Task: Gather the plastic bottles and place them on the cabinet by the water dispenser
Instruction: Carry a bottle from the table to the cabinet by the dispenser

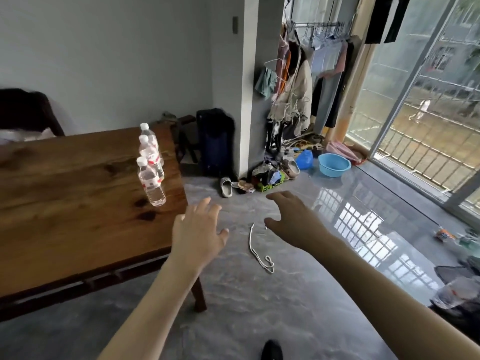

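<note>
Both hands empty. Left hand (198, 229) raised palm-down, fingers straight and loosely spread, hovering over the near right corner of the wooden table (78, 198); nothing held. Right hand (293, 222) also palm-down, fingers extended and relaxed, thumb apart, held over bare floor; nothing held.

Edges and room: the table's right edge runs from beneath the left hand away toward the wall. Right of that edge lies a wide stretch of glossy grey floor (246, 307), with only a white cord (259, 253) lying between and just below the two hands. Farther off, clutter at the foot of the pillar: a slipper (226, 187), a pile of shoes (272, 175), a blue basin (334, 165). Clothes rack (311, 74) behind these, sliding glass door at far right.

Bottles: three clear plastic bottles (151, 183) with white caps and red-and-white labels stand upright in a row on the table, close along its right edge. The nearest stands ahead and to the left of the left hand, apart from the fingertips; the other two line up behind it, partly overlapped. The right hand is well apart from all three.
</note>
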